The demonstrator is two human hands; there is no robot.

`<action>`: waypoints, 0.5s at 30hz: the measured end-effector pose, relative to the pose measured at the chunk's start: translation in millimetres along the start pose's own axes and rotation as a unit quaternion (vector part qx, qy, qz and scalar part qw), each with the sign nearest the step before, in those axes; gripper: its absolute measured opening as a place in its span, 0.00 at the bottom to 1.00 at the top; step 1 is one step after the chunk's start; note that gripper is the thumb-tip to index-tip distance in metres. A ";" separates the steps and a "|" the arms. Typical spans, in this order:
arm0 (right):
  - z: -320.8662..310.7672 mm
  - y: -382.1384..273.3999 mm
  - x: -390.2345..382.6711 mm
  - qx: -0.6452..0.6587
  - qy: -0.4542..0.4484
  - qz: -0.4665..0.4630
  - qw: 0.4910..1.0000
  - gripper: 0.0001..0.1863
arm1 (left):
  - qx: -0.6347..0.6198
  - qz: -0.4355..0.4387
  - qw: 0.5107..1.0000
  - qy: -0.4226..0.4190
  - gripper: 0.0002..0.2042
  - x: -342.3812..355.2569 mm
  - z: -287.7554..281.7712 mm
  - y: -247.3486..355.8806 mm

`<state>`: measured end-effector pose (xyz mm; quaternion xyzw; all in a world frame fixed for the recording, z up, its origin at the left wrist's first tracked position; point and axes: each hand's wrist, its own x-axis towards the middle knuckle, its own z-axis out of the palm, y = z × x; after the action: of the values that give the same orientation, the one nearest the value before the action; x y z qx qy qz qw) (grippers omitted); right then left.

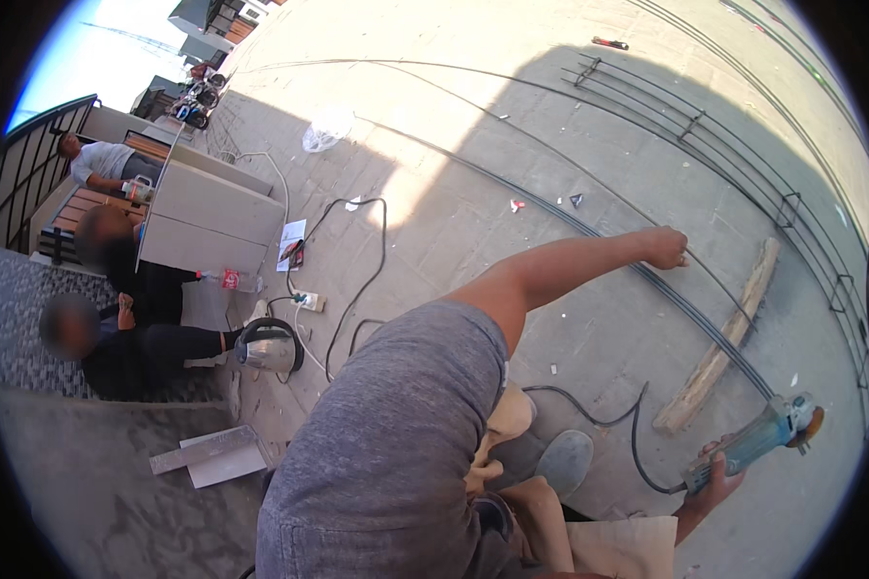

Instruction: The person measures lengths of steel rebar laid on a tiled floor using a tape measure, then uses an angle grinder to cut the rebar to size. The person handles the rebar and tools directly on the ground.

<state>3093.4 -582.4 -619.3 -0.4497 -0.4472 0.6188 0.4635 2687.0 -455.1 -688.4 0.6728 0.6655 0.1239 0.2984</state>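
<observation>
My left hand (664,248) reaches far out, its fingers closed around a thin steel rod (589,180). In my right hand (713,487) is a teal angle grinder (748,442), gripped by its body. The grinder's disc (815,426) looks orange-brown; whether it spins cannot be made out. Close to the grinder lie the ends of a bundle of steel bars (681,301), which rest across a wooden beam (719,338) on the paving. The thin rod's near end also reaches over this beam.
Tied rebar frames (690,125) lie along the right. The grinder's black cord (637,434) runs by my shoe (564,461). At left are a kettle (268,347), a power strip (309,301), a bottle (239,281) and several seated people (145,352). A plastic bag (328,130) lies farther off.
</observation>
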 end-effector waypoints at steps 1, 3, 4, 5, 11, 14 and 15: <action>-2.1 -1.9 -1.7 -0.020 0.005 -0.011 1.000 0.28 | -0.034 -0.009 0.999 -0.015 0.22 3.7 -0.3 14.9; 2.6 11.7 -0.2 -0.050 -0.069 0.026 0.996 0.25 | -0.086 -0.084 0.992 0.033 0.35 -19.0 17.1 -21.1; 4.1 10.3 -0.1 -0.039 -0.111 -0.004 0.993 0.21 | -0.120 -0.105 0.985 0.061 0.38 -22.8 21.0 -26.2; 3.3 8.5 0.7 -0.046 -0.128 -0.015 0.991 0.21 | -0.138 -0.108 0.981 0.086 0.35 -20.0 21.3 -23.3; -6.0 22.1 19.8 -0.109 -0.120 0.075 0.984 0.26 | -0.047 -0.115 0.988 0.091 0.16 -2.6 23.9 -0.8; -10.4 31.2 24.8 -0.130 -0.119 0.109 0.978 0.28 | -0.055 -0.102 0.987 0.111 0.23 -4.7 19.3 -1.7; -14.9 29.5 25.2 -0.136 -0.111 0.113 0.978 0.29 | -0.064 -0.078 0.987 0.124 0.25 -0.2 14.1 3.6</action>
<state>3098.6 -560.8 -654.4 -0.4848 -0.5221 0.6465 0.2728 2697.8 -458.4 -697.5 0.5781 0.7385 0.2247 0.2644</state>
